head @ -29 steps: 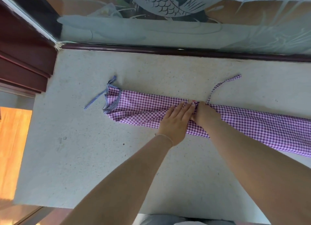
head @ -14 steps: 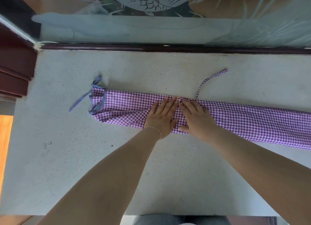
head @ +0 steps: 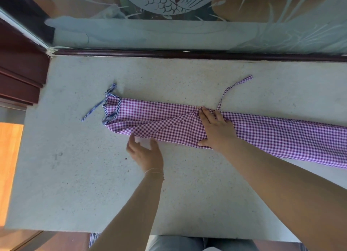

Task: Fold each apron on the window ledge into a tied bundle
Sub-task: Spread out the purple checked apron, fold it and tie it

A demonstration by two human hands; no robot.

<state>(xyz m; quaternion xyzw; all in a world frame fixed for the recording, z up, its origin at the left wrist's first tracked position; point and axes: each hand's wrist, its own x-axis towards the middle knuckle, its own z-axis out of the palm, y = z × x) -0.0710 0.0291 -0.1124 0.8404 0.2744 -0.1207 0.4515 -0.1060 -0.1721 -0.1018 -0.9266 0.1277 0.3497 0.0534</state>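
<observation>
Gingham apron [head: 169, 123], soft, limp: right hand [head: 217, 130] pressed flat mid-frame, fingers straight; left hand [head: 144, 153] released at lower edge. Best grabbed by strap [head: 232, 89] or striped end.

apron [head: 187, 125]: purple and white gingham
trim [head: 112, 111]: navy and white stripes
ledge [head: 93, 175]: pale speckled grey
window frame [head: 187, 53]: dark reddish brown

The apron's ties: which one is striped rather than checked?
The striped tie at the apron's left end; the tie beyond the right hand is purple-checked.
</observation>
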